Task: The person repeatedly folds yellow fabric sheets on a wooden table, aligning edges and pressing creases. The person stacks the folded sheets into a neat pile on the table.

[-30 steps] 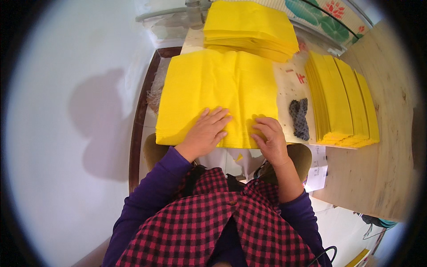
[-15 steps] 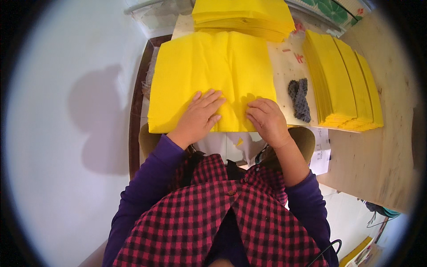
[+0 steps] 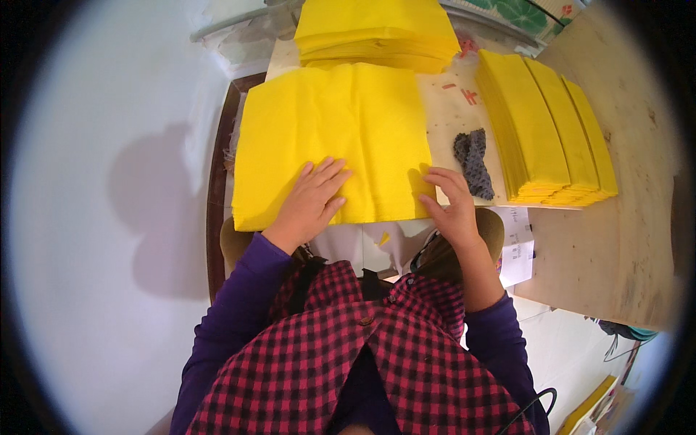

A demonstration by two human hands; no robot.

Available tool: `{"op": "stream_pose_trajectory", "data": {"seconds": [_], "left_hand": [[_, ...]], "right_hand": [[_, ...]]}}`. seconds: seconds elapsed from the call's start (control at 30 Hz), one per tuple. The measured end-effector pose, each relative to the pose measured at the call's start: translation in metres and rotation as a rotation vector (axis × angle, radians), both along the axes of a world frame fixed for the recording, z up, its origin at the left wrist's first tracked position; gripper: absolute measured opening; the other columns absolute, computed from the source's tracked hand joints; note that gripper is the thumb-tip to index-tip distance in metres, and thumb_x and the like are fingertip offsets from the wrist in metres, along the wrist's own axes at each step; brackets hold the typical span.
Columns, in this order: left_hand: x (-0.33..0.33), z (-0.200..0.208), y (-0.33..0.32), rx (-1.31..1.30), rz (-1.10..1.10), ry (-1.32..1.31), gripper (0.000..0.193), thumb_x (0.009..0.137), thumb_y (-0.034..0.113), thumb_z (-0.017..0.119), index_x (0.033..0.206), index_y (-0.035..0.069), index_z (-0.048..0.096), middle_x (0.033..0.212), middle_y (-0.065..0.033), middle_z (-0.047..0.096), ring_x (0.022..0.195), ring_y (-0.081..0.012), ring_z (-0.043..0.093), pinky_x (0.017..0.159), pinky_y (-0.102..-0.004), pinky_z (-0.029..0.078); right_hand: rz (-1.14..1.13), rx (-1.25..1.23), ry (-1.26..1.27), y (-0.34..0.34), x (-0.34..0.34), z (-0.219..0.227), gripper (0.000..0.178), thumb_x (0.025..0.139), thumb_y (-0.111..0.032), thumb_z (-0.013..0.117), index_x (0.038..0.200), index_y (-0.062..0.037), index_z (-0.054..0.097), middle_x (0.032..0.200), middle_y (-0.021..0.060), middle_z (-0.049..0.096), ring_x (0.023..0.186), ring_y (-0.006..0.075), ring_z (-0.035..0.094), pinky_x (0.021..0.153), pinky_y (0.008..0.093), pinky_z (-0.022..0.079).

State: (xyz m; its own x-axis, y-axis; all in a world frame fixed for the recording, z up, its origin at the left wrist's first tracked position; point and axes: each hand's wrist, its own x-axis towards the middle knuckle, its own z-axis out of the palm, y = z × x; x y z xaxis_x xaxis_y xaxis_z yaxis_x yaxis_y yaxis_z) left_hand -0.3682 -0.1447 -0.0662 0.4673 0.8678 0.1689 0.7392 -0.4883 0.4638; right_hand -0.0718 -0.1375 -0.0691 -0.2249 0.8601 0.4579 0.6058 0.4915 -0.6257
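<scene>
A wide pile of yellow felt-like fabric sheets (image 3: 333, 123) lies in front of me, with soft creases running down its middle. My left hand (image 3: 308, 206) rests on the near left part of the pile, palm down and fingers stretched out. At the near right corner is my right hand (image 3: 455, 210), its thumb and fingers apart, with fingertips at the pile's right edge. Nothing shows between those fingers; whether they touch the fabric I cannot tell.
A thick stack of yellow fabric (image 3: 377, 32) stands behind the pile. More folded yellow stacks (image 3: 533, 130) line the right side. A crumpled dark grey cloth (image 3: 475, 165) lies between them on the pale board (image 3: 442, 123). A white wall (image 3: 87, 217) rises at left.
My right hand has opened from a pinch and slid to the pile's right edge. My left hand stays flat on the fabric. The whole view has shifted slightly.
</scene>
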Motion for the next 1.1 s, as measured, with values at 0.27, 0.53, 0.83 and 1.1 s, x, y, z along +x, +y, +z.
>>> {"op": "stream_pose_trajectory", "data": {"seconds": [0.27,0.53,0.83,1.1], "left_hand": [[-0.001,-0.001,0.0,-0.015,-0.01,-0.005,0.047,0.094,0.018,0.054,0.138,0.007,0.047,0.147,-0.0135,0.042,0.14,-0.0319,0.033,0.116,-0.05,0.02],[0.001,0.001,0.0,0.008,-0.01,0.004,0.045,0.093,0.02,0.055,0.135,0.006,0.05,0.146,-0.0127,0.044,0.139,-0.0314,0.035,0.115,-0.0496,0.023],[0.0,0.001,0.0,0.018,-0.018,-0.01,0.045,0.093,0.02,0.055,0.136,0.007,0.05,0.145,-0.0128,0.045,0.138,-0.0312,0.036,0.115,-0.0487,0.022],[0.0,0.003,0.0,0.008,-0.018,-0.007,0.045,0.093,0.019,0.055,0.136,0.007,0.05,0.145,-0.0124,0.045,0.138,-0.0307,0.036,0.115,-0.0477,0.022]], "right_hand": [[-0.171,-0.43,0.436,-0.02,0.01,-0.034,0.032,0.085,0.001,0.068,0.116,0.0,0.061,0.116,0.0052,0.062,0.107,0.0139,0.059,0.092,0.0288,0.047],[-0.201,-0.594,0.776,-0.021,0.001,-0.04,0.036,0.086,-0.003,0.069,0.121,-0.0015,0.06,0.112,0.0078,0.063,0.098,0.0142,0.061,0.086,0.0277,0.051],[-0.217,-0.628,0.733,-0.023,0.0,-0.037,0.03,0.09,-0.002,0.064,0.12,-0.0002,0.059,0.109,0.0062,0.065,0.096,0.0119,0.062,0.086,0.0252,0.049],[-0.212,-0.611,0.759,-0.025,0.0,-0.051,0.034,0.086,-0.003,0.068,0.119,-0.001,0.061,0.11,0.0073,0.066,0.095,0.0154,0.063,0.085,0.0287,0.052]]}}
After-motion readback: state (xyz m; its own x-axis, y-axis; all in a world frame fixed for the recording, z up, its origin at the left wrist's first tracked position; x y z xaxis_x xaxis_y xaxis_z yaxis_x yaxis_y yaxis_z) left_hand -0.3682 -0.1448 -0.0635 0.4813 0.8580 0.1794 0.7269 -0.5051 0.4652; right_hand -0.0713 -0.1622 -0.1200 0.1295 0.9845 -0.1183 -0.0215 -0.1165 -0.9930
